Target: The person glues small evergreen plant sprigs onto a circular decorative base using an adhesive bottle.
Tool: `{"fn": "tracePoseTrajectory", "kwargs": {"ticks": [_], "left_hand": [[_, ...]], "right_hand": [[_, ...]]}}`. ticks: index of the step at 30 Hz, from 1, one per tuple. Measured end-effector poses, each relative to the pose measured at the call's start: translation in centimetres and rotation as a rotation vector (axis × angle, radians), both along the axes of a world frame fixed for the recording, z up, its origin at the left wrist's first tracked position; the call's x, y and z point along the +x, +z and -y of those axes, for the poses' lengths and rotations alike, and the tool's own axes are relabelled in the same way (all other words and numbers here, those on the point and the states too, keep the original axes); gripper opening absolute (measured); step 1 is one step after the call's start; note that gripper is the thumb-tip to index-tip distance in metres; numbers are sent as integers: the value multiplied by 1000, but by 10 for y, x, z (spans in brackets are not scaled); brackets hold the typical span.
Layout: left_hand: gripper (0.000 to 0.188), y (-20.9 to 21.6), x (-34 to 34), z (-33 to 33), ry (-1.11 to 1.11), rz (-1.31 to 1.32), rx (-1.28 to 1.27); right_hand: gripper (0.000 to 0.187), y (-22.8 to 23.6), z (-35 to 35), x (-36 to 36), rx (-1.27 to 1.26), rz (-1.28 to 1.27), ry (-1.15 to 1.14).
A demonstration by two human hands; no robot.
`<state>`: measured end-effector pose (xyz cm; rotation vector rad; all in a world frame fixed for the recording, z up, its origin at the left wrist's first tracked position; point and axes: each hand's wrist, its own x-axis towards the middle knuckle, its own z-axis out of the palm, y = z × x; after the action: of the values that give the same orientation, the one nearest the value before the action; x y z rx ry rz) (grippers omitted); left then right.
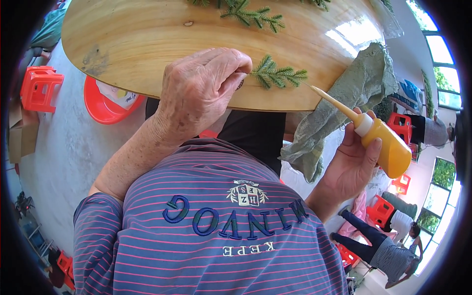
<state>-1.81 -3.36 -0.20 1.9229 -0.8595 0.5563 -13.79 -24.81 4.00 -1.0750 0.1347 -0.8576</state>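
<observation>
Left hand [201, 86]: thumb and forefinger pinched together on the left end of a green needle sprig [278, 74].
Right hand [351, 160]: fingers and thumb closed around a yellow squeeze bottle [388, 147].
Green needle sprig: over the near part of the wooden tabletop [142, 49], between the hands; whether it touches the wood, I cannot tell.
Squeeze bottle: tilted, its long nozzle [334, 102] aimed far and left, the tip just beside the sprig's right end.
Grey-green cloth [361, 73]: draped over the tabletop's right edge, by the nozzle.
Other sprigs [250, 14]: at the far side.
Red basin [101, 114]: left, below the tabletop's edge.
Red stool [42, 88]: farther left.
</observation>
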Motion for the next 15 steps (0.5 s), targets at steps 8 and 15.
{"fn": "tracePoseTrajectory", "kwargs": {"ticks": [8, 15], "left_hand": [[21, 2, 0, 0, 1, 7, 4], [19, 7, -2, 1, 13, -17, 11]], "right_hand": [[34, 1, 1, -1, 16, 14, 4], [35, 5, 6, -4, 30, 19, -2]]}}
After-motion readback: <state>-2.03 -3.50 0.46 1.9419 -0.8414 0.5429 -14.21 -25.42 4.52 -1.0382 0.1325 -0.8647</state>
